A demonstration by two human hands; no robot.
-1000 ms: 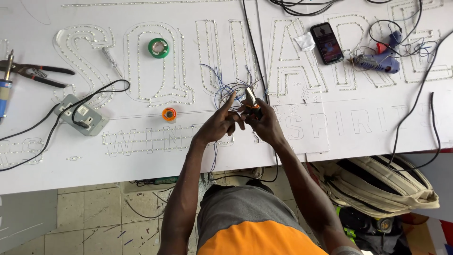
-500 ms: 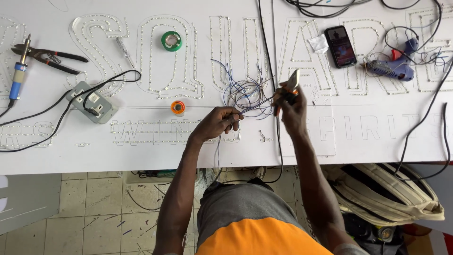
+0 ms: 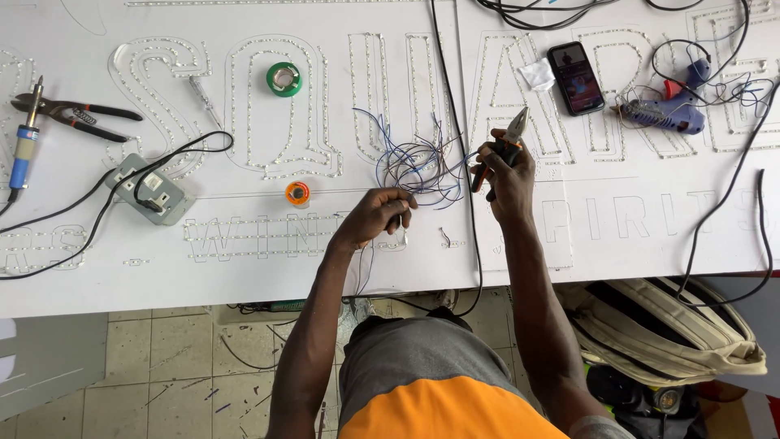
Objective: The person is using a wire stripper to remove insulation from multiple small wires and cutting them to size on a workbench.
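My right hand [image 3: 505, 175] grips small pliers [image 3: 510, 134] with orange-and-black handles, jaws pointing up over the white sign board [image 3: 268, 260]. My left hand [image 3: 378, 215] is closed on thin wires pulled from a tangled bundle of blue and grey wires [image 3: 414, 162] that lies between the two hands. The board carries large outlined letters filled with rows of small lights.
A green tape roll [image 3: 283, 79], a small orange spool [image 3: 297, 193], a grey socket box [image 3: 150, 189], red-handled pliers [image 3: 73, 118], a blue soldering iron [image 3: 24, 142], a phone [image 3: 574, 77] and a blue glue gun [image 3: 662, 114] lie on the board. A beige bag [image 3: 674, 333] sits on the floor.
The hands have drawn apart: the right hand lifted the pliers up and to the right, while the left hand dropped lower left, pulling wires out of the bundle.
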